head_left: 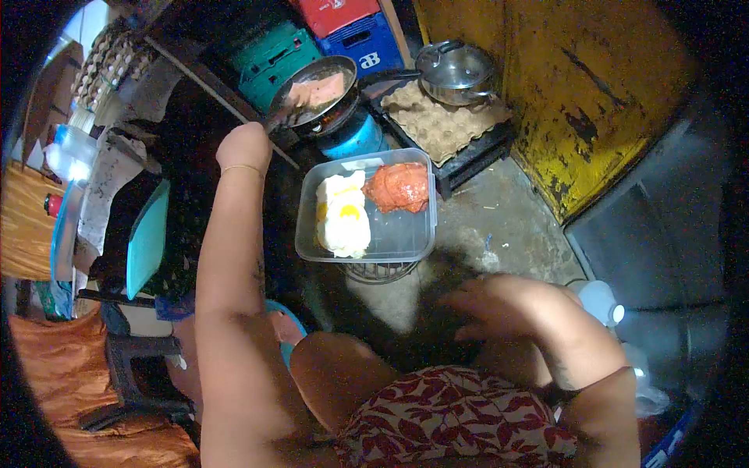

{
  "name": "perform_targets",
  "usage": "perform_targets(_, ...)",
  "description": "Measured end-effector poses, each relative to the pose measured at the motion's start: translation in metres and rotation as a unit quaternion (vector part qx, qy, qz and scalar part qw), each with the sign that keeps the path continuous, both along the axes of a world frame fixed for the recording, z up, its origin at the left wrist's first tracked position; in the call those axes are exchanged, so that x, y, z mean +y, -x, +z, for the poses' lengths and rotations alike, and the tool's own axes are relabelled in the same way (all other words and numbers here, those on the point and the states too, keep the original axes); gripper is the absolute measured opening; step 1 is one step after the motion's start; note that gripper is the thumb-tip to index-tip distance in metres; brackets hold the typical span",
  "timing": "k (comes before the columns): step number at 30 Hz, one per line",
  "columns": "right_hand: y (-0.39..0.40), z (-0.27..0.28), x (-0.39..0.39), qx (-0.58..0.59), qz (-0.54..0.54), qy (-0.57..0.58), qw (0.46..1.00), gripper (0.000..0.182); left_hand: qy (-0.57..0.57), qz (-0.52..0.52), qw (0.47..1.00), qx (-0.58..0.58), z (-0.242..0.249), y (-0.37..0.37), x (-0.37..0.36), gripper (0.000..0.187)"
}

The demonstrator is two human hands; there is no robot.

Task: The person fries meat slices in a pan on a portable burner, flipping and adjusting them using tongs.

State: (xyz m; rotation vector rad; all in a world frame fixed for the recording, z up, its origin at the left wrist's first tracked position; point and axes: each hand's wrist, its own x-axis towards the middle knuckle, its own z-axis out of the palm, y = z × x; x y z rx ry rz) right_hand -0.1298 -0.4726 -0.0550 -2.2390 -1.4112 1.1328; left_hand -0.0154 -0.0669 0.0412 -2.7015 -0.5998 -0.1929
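Observation:
My left hand [243, 148] is closed at the handle end of a frying pan [349, 76]; the handle is mostly hidden by the hand. Pink flat slices of what looks like ham [321, 90] lie in the pan, which sits over a burner on a blue gas cylinder [355, 139]. Nearer to me, a clear plastic container [394, 238] holds fried eggs [343, 222] on its left side and a reddish, meat-like heap [399, 187] on its right. My right hand [472, 306] hangs in shadow by my knee, fingers apart, holding nothing.
A pot with a glass lid [455, 72] and an egg-carton sheet [437, 121] rest on a low black stand at the right. Behind are green [277, 66] and blue [363, 47] crates. A yellow worn panel [577, 93] borders the right. Egg trays [109, 66] are stacked far left.

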Motion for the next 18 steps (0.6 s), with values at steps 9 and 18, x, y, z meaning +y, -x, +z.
perform_targets(9,-0.002,0.001,0.003,0.004,0.019,0.023,1.0,0.064,0.028,-0.04,0.999,-0.002,-0.021,-0.021,-0.027,0.027)
perform_targets(18,-0.001,0.002,-0.001,0.0,0.008,-0.038,0.999,0.063,0.045,-0.01,0.999,-0.027,-0.039,-0.049,-0.021,0.029)
